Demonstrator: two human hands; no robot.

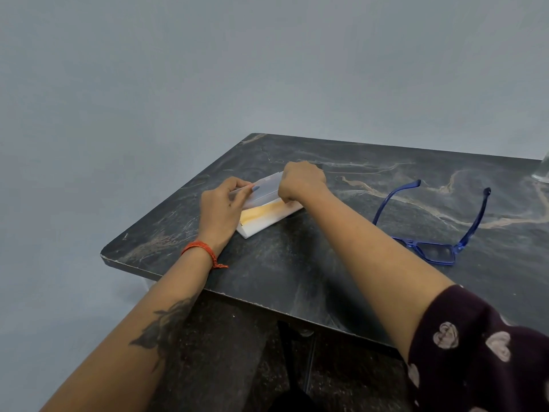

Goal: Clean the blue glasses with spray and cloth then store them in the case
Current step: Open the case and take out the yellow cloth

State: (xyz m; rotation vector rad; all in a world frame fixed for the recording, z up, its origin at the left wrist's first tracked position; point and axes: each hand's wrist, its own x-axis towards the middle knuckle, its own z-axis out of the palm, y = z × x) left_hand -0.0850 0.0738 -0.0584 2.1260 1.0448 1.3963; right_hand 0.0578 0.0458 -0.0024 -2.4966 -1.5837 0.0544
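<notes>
A white glasses case [261, 223] lies on the dark marble table [297, 272], left of centre. Its translucent lid [266, 188] is raised, and a yellowish cloth [261, 212] shows inside. My left hand [221, 212] pinches the lid's left end. My right hand [301, 181] grips the lid's right end, fingers curled over it. The blue glasses [436, 251] rest on the table to the right, arms unfolded and pointing away from me, apart from both hands.
A clear object [542, 171], cut off by the frame, stands at the table's far right edge. The table's near edge [208, 289] runs diagonally; dark floor lies below it. A grey wall [208, 69] stands behind.
</notes>
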